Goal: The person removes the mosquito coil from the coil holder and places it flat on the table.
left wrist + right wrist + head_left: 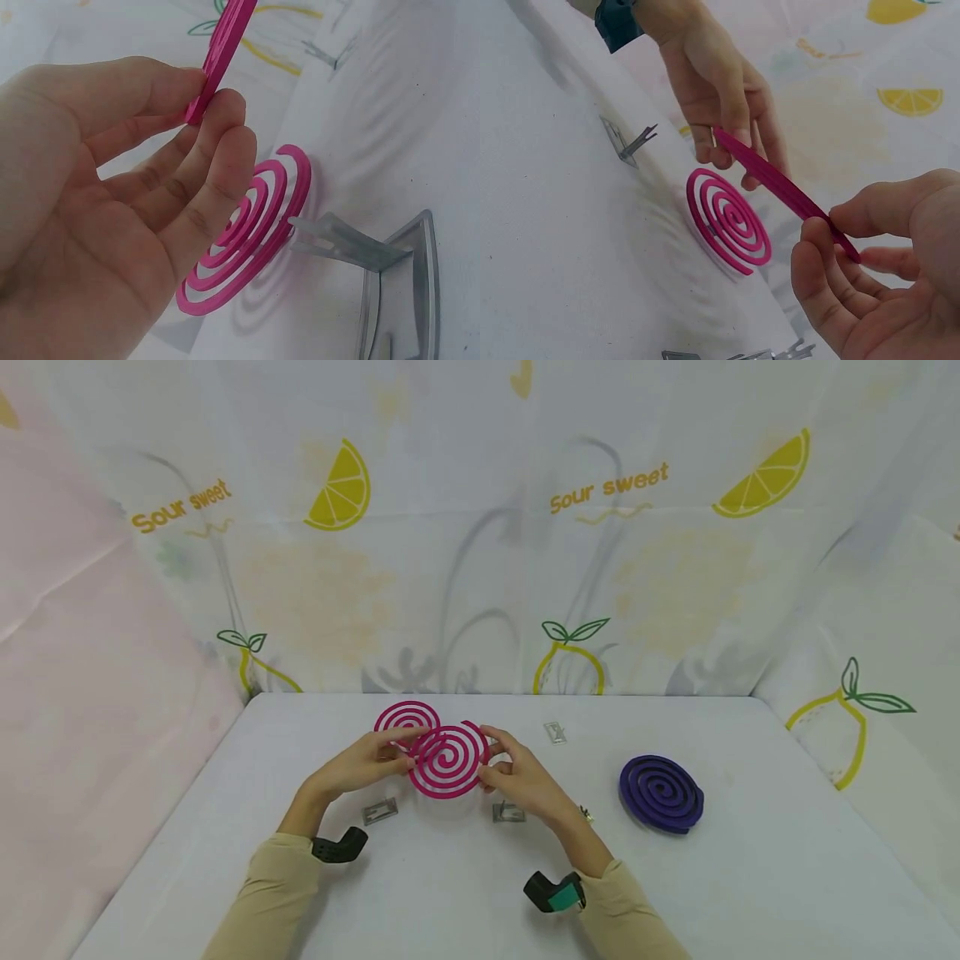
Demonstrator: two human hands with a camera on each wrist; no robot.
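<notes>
Both hands hold a pink mosquito coil [444,794] in the air above the table. My left hand [358,766] pinches its left edge between thumb and fingers. On the opposite edge, my right hand [527,783] grips it the same way. In the right wrist view the held coil [780,187] appears nearly edge-on. Behind it, a second pink mosquito coil [695,196] sits raised above the tabletop; a bit of metal shows among its rings. Thin metal coil stands lie near the hands, one by the left wrist [380,811] and another below the right hand [509,814].
A stack of dark purple mosquito coils [662,794] lies on the right of the white table [780,877]. Another metal stand [555,732] is farther back. Beside the right wrist a small metallic piece [586,814] is partly hidden. Lemon-printed cloth [465,552] hangs behind the table.
</notes>
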